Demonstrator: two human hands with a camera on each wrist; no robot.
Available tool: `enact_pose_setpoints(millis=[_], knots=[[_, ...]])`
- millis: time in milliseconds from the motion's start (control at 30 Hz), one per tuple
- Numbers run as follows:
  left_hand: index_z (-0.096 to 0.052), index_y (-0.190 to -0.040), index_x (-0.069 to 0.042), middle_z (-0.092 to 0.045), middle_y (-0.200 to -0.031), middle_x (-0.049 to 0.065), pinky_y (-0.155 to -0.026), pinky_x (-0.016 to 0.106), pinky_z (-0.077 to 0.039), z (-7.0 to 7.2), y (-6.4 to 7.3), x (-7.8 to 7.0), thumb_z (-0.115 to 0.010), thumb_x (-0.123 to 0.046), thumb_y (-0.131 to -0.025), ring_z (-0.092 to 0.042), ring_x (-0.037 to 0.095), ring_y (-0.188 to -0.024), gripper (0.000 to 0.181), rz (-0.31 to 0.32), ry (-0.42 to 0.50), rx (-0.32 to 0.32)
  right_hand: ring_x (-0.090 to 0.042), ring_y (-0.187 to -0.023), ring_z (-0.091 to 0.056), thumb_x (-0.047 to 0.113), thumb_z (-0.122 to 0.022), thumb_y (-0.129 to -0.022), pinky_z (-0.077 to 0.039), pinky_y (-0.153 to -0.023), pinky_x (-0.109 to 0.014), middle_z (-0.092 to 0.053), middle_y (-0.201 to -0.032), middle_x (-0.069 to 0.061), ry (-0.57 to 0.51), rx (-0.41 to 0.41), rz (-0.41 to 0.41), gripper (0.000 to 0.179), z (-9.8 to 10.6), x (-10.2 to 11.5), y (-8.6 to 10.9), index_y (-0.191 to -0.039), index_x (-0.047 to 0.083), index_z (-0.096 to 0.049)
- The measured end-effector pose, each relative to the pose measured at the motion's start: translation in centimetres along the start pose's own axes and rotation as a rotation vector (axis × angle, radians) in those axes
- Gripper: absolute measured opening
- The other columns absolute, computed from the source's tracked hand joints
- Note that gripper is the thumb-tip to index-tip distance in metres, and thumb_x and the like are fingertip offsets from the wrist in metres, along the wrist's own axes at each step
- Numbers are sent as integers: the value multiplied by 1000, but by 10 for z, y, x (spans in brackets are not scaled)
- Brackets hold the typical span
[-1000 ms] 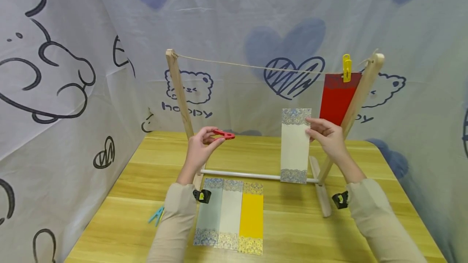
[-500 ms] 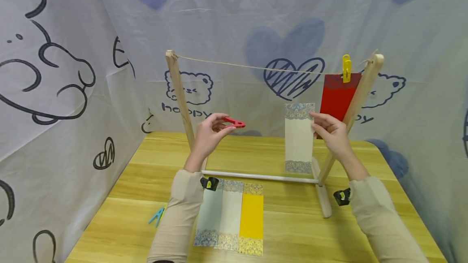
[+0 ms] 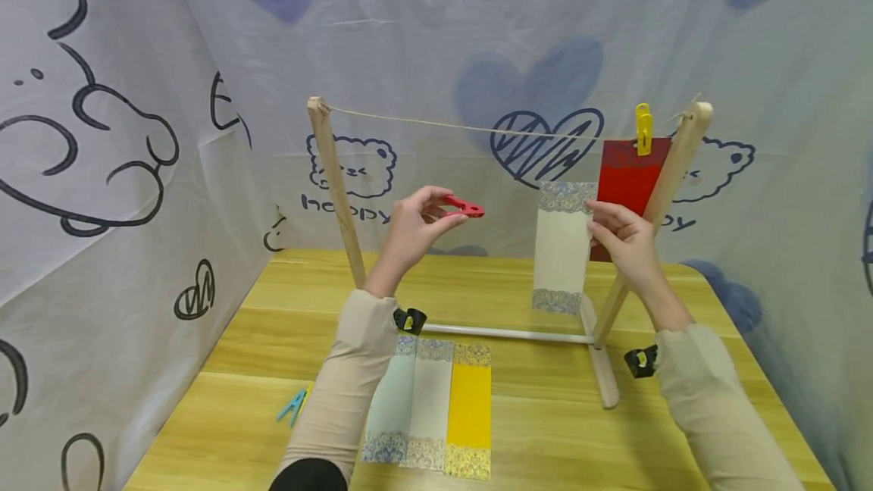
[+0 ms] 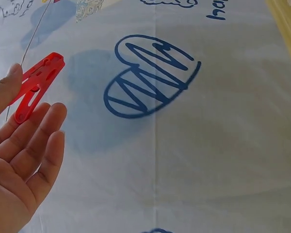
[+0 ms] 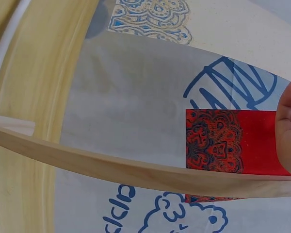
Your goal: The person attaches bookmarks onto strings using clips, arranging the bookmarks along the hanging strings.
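Note:
My left hand (image 3: 419, 226) pinches a red clothespin (image 3: 466, 207) between thumb and fingers, in front of the rack and below its string. In the left wrist view the thumb presses one leg of the clothespin (image 4: 41, 82) and a finger the other. My right hand (image 3: 624, 237) grips the upper right edge of a cream card (image 3: 562, 248) with blue patterned ends. That card hangs upright, below the string (image 3: 436, 124). Just behind it to the right, a red card (image 3: 627, 180) hangs from the string by a yellow clothespin (image 3: 643, 129).
A wooden rack with a left post (image 3: 336, 188), a right post (image 3: 675, 173) and a white bottom bar (image 3: 505, 333) stands on the table (image 3: 546, 415). Pale blue (image 3: 390, 408), white (image 3: 431, 400) and yellow (image 3: 470, 404) cards lie in front. A blue clothespin (image 3: 292, 404) lies left.
My left hand has moved up and right with the red clothespin. My right hand has raised the cream card and shifted it slightly right, toward the hanging red card.

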State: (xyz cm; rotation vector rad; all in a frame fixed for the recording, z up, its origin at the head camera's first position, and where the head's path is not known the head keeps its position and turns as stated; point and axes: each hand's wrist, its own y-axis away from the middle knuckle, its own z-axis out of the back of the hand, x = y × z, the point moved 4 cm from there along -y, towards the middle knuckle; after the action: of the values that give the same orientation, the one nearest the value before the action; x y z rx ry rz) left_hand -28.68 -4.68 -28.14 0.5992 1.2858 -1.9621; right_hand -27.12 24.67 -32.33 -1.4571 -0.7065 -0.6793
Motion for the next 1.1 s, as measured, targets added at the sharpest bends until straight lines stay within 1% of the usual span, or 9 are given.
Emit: enact_pose_setpoints(millis=[133,233,367,467,667,933,1000,1100], knots=[[-60,-103,1,-66,-89,11,-61,28,-50,-5,-12,-8,-72,-14,-75,-61,15,-68,34,-37,-21,-16,-14,-66,-55,-14,-51,-83,-49,-61,-18,-65,-86,-3,-8,-3,7,28,2,1,-4,-111,-11,-56],[-61,-103,1,-66,-89,11,-60,26,-50,-10,-20,-13,-72,-15,-75,-61,14,-66,33,-41,-8,-24,-14,-69,-56,-14,-51,-84,-49,-63,-18,-65,-88,-3,-11,5,12,29,2,2,-8,-112,-9,-57],[-60,-103,1,-66,-90,12,-59,24,-49,-17,-31,-20,-72,-14,-75,-61,14,-64,33,-38,14,-13,-13,-69,-56,-13,-52,-83,-49,-63,-18,-65,-88,-2,-12,-21,13,29,4,2,-14,-111,-9,-57],[-61,-103,1,-66,-89,11,-58,22,-49,-21,-39,-27,-72,-14,-75,-61,14,-64,34,-50,1,-11,-13,-67,-56,-12,-53,-83,-49,-61,-18,-65,-87,-2,2,-48,12,28,5,2,-18,-110,-10,-57],[-62,-101,1,-67,-88,10,-57,21,-48,-28,-55,-39,-74,-15,-73,-61,13,-62,35,-89,-37,-13,-13,-66,-56,-10,-53,-84,-48,-61,-17,-65,-88,-1,-7,-66,7,27,7,2,-24,-111,-8,-58],[-62,-105,0,-66,-90,11,-58,20,-48,-37,-72,-46,-74,-17,-72,-61,13,-63,38,-76,-58,-5,-14,-67,-56,-9,-54,-84,-49,-61,-17,-65,-91,-2,-45,-83,-11,27,8,-2,-27,-110,-6,-59],[-61,-105,0,-66,-91,11,-57,19,-48,-40,-75,-50,-74,-17,-73,-60,12,-62,38,-92,-64,3,-14,-68,-56,-9,-54,-84,-49,-62,-17,-65,-91,-2,-45,-80,-14,28,7,-3,-28,-111,-5,-59],[-61,-105,0,-66,-90,11,-56,18,-47,-44,-81,-58,-73,-17,-74,-59,11,-60,37,-136,-78,10,-14,-68,-56,-9,-54,-84,-49,-62,-17,-65,-91,-1,-35,-79,-7,28,7,-2,-29,-111,-5,-59]])
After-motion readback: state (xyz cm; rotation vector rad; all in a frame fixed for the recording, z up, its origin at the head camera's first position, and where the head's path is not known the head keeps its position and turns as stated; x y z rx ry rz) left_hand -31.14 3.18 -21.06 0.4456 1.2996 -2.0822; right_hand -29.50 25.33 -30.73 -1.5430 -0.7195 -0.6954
